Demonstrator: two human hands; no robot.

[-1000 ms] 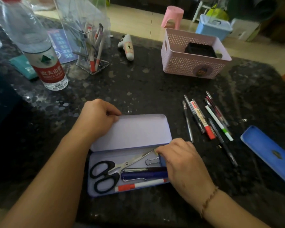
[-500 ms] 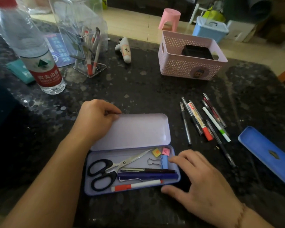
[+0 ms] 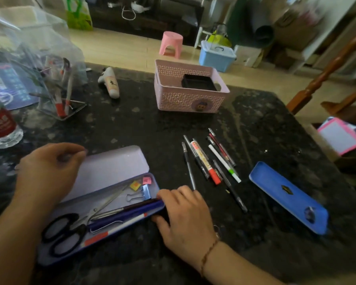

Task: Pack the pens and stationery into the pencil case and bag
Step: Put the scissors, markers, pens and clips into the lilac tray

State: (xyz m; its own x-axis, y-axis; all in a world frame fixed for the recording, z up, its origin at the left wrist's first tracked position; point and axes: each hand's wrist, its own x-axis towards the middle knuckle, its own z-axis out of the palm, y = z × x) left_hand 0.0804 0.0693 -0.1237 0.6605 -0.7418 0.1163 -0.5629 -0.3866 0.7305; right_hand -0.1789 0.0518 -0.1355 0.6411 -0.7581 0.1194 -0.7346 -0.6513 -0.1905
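Our left hand (image 3: pixel 47 173) holding the lid of the open lilac pencil case (image 3: pixel 109 171), right hand (image 3: pixel 185 214) gripping its right end, loose pens (image 3: pixel 212 161) just beside, water bottle (image 3: pixel 0 124) label unreadable to us

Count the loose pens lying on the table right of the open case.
6, though overlap may hide one: thin dark pen, black pen, red-tipped marker, white pen with green band, red pen, long black pen nearest.

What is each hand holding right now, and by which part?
Left hand holds the open lilac metal pencil case by its lid's left end; right hand grips the tray's right end.
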